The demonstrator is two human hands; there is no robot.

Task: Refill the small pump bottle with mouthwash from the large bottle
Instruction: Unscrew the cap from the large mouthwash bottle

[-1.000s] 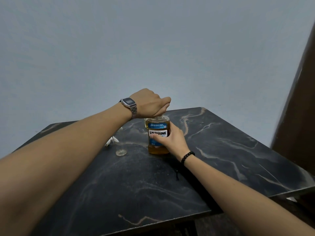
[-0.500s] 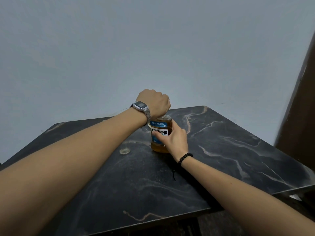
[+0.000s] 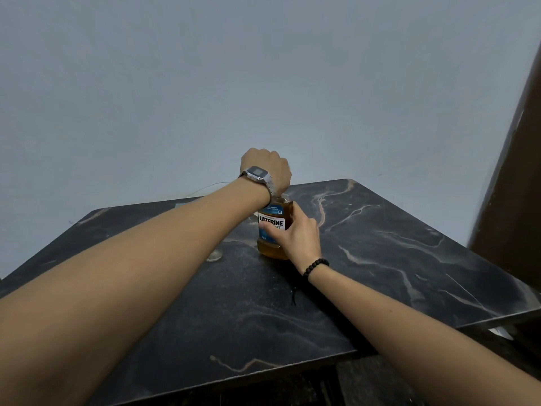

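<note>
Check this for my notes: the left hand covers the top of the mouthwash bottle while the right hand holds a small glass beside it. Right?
Not quite. In the head view the right hand wraps the mouthwash bottle itself, steadying it on the table, not a glass. The rest holds: the left hand covers the bottle's top.

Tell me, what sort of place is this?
Probably a plain room at home: a dark marble-patterned table against a bare pale wall, with a household mouthwash bottle standing on it.

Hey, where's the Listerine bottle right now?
In the head view, the Listerine bottle stands upright mid-table, gripped at its side by the right hand, the left hand over its top.
</note>
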